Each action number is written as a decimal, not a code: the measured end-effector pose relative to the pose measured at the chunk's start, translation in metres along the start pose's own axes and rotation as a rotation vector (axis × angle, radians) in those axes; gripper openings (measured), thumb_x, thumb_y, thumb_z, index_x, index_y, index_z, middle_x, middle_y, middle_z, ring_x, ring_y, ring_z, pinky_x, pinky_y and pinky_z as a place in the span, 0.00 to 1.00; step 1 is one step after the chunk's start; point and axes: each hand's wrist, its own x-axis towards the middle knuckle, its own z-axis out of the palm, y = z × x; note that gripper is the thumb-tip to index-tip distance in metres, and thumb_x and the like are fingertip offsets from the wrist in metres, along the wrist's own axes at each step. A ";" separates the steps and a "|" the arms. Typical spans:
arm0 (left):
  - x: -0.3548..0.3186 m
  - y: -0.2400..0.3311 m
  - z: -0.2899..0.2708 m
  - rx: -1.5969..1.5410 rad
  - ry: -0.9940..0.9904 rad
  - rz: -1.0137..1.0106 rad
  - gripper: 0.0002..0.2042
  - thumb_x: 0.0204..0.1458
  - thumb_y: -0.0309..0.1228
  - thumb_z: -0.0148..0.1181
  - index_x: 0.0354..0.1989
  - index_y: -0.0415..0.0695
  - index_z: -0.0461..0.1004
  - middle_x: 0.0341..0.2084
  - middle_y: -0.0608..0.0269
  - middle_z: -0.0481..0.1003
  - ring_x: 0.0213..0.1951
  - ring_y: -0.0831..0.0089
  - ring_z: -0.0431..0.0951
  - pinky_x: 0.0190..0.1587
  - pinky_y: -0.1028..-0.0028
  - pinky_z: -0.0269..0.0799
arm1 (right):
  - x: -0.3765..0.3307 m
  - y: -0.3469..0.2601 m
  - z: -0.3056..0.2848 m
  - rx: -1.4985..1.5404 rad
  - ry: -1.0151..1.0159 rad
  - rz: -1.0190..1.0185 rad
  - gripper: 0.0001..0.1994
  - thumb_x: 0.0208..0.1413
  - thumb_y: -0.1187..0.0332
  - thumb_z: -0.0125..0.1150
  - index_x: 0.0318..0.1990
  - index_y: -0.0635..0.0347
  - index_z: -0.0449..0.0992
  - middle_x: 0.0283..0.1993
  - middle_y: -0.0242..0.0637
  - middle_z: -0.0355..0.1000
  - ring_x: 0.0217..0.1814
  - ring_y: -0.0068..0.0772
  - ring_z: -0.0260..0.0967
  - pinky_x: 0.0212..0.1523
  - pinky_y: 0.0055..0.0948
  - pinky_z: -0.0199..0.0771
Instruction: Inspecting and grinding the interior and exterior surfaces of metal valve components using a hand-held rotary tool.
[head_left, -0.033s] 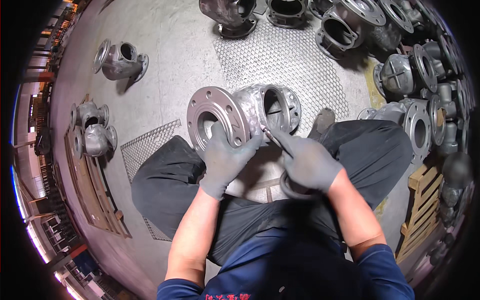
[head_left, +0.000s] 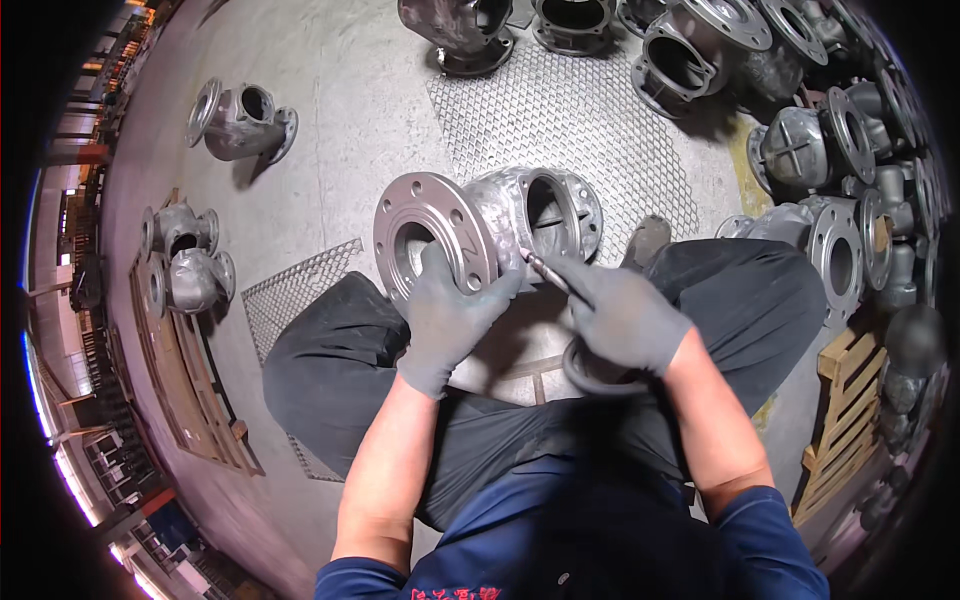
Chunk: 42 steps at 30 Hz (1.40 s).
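Observation:
A grey cast-metal valve body (head_left: 500, 205) lies between my legs, its round drilled flange (head_left: 440, 215) facing left and an open port beside it. My left hand (head_left: 450, 315), in a grey glove, grips the lower edge of this flange, with the thumb at the bore and the fingers along its right side. In my gloved right hand (head_left: 630, 315) is a slim pencil grinder (head_left: 545, 270), closed in the fingers. Its small pinkish tip meets the casting just below the open port, or sits very close; contact is hard to tell. A dark hose (head_left: 590, 378) curves beneath that hand.
Several similar castings (head_left: 800, 150) crowd the right side and the far edge. Another casting (head_left: 240, 122) stands far left, near a pair on a wooden pallet (head_left: 190, 380). A second pallet (head_left: 840, 420) leans at right. Diamond-patterned metal plate (head_left: 560, 110) covers floor ahead.
My right hand and the grinder have shifted slightly to the right. My left hand and the valve body stay practically where they were.

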 end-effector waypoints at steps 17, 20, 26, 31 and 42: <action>0.024 -0.027 -0.030 -0.140 -0.172 -0.126 0.28 0.45 0.36 0.76 0.53 0.37 0.72 0.40 0.52 0.81 0.41 0.61 0.82 0.47 0.61 0.78 | 0.065 0.064 0.008 0.026 0.093 -0.232 0.19 0.53 0.81 0.55 0.51 0.56 0.81 0.49 0.48 0.81 0.56 0.57 0.77 0.59 0.46 0.76; 0.024 -0.023 -0.031 -0.138 -0.174 -0.112 0.28 0.45 0.35 0.76 0.53 0.37 0.72 0.40 0.52 0.81 0.40 0.62 0.82 0.47 0.62 0.78 | 0.069 0.060 0.005 -0.004 0.069 -0.202 0.19 0.53 0.81 0.55 0.52 0.56 0.81 0.49 0.48 0.81 0.56 0.56 0.77 0.59 0.47 0.76; 0.023 -0.022 -0.032 -0.176 -0.161 -0.150 0.26 0.45 0.38 0.78 0.47 0.37 0.72 0.35 0.51 0.80 0.37 0.59 0.82 0.44 0.60 0.78 | 0.077 0.067 0.011 0.043 0.068 -0.281 0.19 0.53 0.80 0.57 0.52 0.57 0.82 0.49 0.48 0.82 0.54 0.56 0.78 0.57 0.45 0.78; 0.022 -0.027 -0.033 -0.170 -0.169 -0.151 0.26 0.45 0.38 0.78 0.47 0.37 0.72 0.35 0.52 0.80 0.37 0.60 0.82 0.44 0.60 0.78 | 0.078 0.063 0.006 0.059 0.055 -0.195 0.19 0.53 0.80 0.57 0.52 0.57 0.82 0.50 0.49 0.82 0.55 0.56 0.78 0.58 0.45 0.77; 0.019 -0.028 -0.032 -0.165 -0.157 -0.134 0.27 0.45 0.38 0.78 0.48 0.36 0.72 0.37 0.50 0.80 0.38 0.60 0.82 0.44 0.60 0.78 | 0.078 0.064 0.005 -0.095 -0.021 -0.236 0.19 0.52 0.81 0.53 0.52 0.60 0.80 0.53 0.54 0.80 0.56 0.61 0.77 0.58 0.51 0.76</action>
